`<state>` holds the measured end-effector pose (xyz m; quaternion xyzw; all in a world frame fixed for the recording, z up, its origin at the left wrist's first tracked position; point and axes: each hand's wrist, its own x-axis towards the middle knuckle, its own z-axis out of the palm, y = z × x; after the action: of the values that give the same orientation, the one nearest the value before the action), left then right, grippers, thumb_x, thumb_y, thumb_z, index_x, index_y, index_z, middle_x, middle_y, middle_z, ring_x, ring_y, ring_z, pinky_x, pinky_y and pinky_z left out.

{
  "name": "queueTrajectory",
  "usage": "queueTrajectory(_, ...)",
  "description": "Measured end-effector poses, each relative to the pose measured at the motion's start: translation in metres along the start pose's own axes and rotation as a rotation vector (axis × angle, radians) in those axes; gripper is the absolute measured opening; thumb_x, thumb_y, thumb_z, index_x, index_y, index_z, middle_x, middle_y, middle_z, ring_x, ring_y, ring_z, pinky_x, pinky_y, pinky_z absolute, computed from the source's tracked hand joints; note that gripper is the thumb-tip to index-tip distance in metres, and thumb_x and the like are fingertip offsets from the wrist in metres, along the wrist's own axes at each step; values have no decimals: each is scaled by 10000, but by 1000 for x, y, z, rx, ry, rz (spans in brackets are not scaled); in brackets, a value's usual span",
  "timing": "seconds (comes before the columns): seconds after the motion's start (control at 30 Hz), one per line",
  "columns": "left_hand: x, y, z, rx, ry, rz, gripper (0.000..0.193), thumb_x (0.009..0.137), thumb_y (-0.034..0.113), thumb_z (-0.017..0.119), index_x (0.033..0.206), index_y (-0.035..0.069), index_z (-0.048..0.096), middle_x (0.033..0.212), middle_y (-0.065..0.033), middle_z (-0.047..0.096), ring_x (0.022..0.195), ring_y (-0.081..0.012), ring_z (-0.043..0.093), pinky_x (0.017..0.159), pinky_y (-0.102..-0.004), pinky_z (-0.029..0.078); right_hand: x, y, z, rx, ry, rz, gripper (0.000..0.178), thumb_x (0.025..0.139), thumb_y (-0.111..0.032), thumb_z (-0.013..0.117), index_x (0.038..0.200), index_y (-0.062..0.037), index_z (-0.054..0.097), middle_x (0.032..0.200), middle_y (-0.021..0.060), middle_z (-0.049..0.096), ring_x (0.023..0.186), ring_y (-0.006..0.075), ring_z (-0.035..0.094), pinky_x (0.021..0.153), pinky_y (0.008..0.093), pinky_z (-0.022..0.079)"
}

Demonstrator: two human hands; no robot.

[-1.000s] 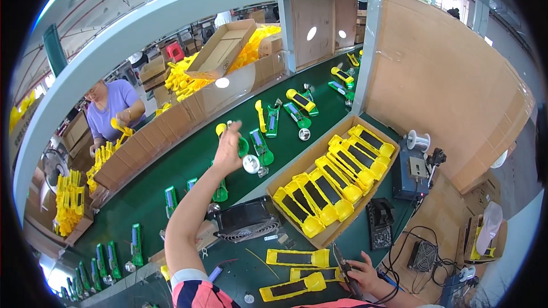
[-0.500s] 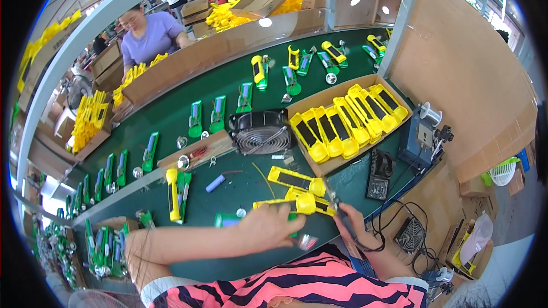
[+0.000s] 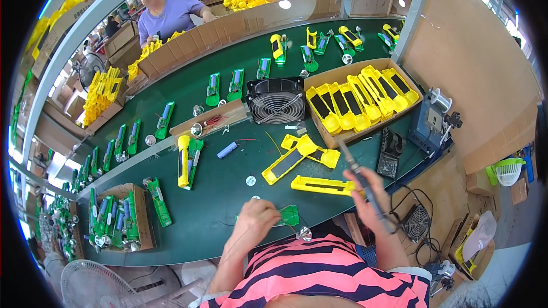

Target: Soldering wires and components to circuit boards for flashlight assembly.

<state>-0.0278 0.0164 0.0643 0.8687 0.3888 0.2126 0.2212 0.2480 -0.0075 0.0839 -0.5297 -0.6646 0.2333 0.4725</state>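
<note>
My left hand (image 3: 257,218) is closed, fingertips pinched together over a green plastic casing (image 3: 290,215) at the near table edge. What the pinch holds is hidden; thin wires run beside it to a small shiny reflector (image 3: 306,233). My right hand (image 3: 370,195) grips a soldering iron (image 3: 350,158), its metal end pointing up and away to the left. Near that hand lies a yellow casing (image 3: 322,186) on its side. Beyond it, a yellow casing with a dark panel (image 3: 283,165) rests slantwise against other yellow casings (image 3: 325,157).
A carton of yellow casings (image 3: 335,136) stands behind, beside a black fan (image 3: 276,102). To the right are a blue soldering station (image 3: 429,122) and a black iron stand (image 3: 390,154). A blue cylindrical cell (image 3: 227,149) lies mid-table. At left stands a box of green casings (image 3: 145,225).
My left hand has moved left and toward me, off the yellow casings. The yellow casings have shifted apart, one now nearer me. My right hand still holds the soldering iron.
</note>
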Motion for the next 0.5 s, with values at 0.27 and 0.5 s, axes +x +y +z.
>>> queueTrajectory(0.27, 10, 2, 47, 314, -64, -10, 187, 658, 114, 633, 835, 70, 591, 844, -66, 483, 816, -226, 478, 680, -329, 372, -30, 69, 57, -78, -251, -346, 485, 679, 32, 566, 1140, -61, 448, 851, 133, 537, 766, 296, 537, 648, 333, 444)
queueTrajectory(0.5, -10, -2, 53, -568, 540, -283, 162, 725, -67, 585, 863, 8, 624, 949, -100, 567, 848, -174, 565, 743, -274, 465, -24, 61, 65, 64, -391, -295, 500, 709, 20, 558, 1177, -70, 406, 899, 154, 530, 768, 320, 547, 657, 340, 456)
